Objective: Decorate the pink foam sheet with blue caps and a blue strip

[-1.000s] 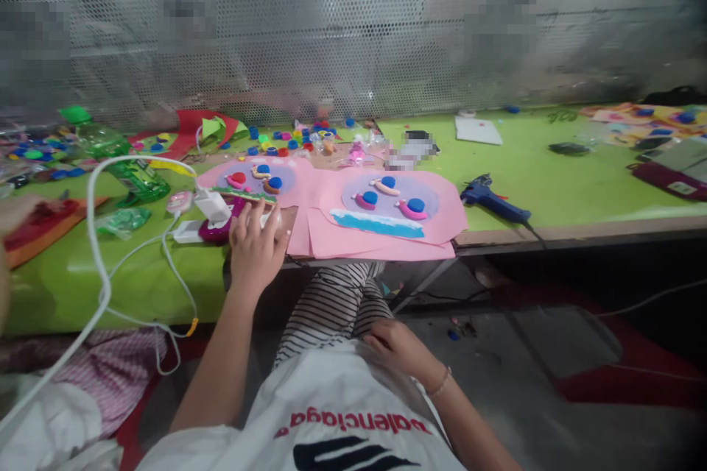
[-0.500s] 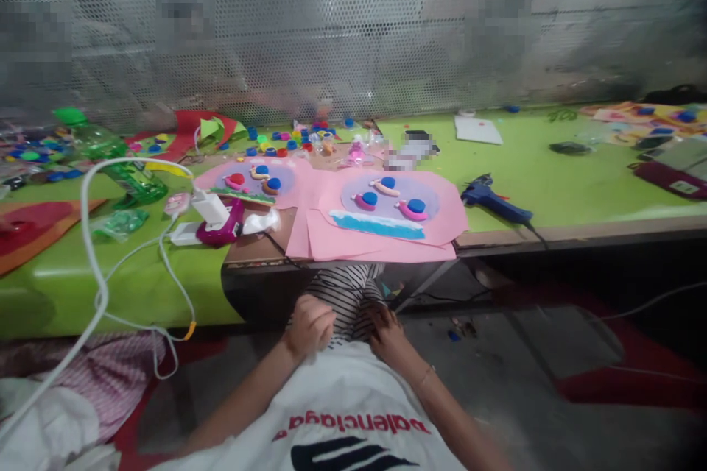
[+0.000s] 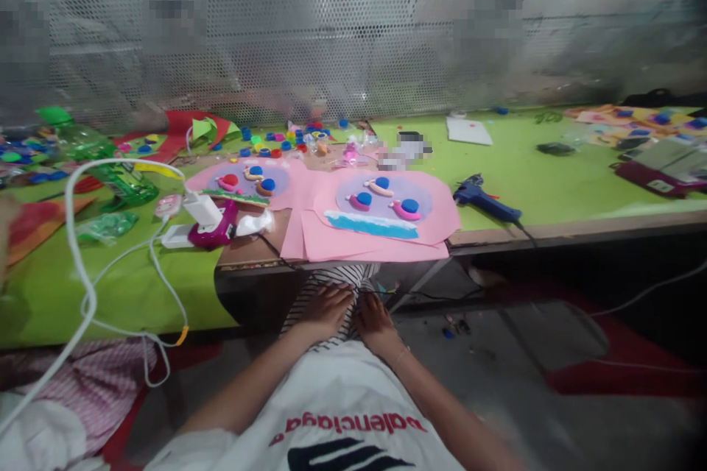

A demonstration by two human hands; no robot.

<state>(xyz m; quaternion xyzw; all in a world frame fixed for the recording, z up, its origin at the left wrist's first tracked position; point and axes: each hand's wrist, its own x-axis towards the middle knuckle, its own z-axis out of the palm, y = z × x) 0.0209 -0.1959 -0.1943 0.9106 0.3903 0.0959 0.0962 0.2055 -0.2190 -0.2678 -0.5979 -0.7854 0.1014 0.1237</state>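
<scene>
My left hand (image 3: 330,311) lies flat on my left thigh, over the black-and-white striped trousers (image 3: 309,287), fingers stretched forward. Resting on the other thigh, my right hand (image 3: 377,320) also has its fingers extended and holds nothing. Both hands are below the table edge. Above them on the table is a pink paper craft (image 3: 442,223), its right part bearing a pale purple oval with several snail-like figures with blue caps and a blue-and-white strip. A similar pink paper piece (image 3: 301,184) lies to its left, with a green strip. A blue glue gun (image 3: 489,200) is right of the papers.
At the left are a green bottle (image 3: 118,173), a purple power strip (image 3: 221,227) with white plugs and a looping white cable (image 3: 71,235). Coloured bottle caps (image 3: 270,137) scatter behind the papers. A perforated metal screen (image 3: 331,29) stands behind the green table (image 3: 552,191).
My left hand has uncurled and come down flat on my thigh. My right hand has shifted slightly forward. A blurred shape, perhaps a person's arm, has appeared at the left edge.
</scene>
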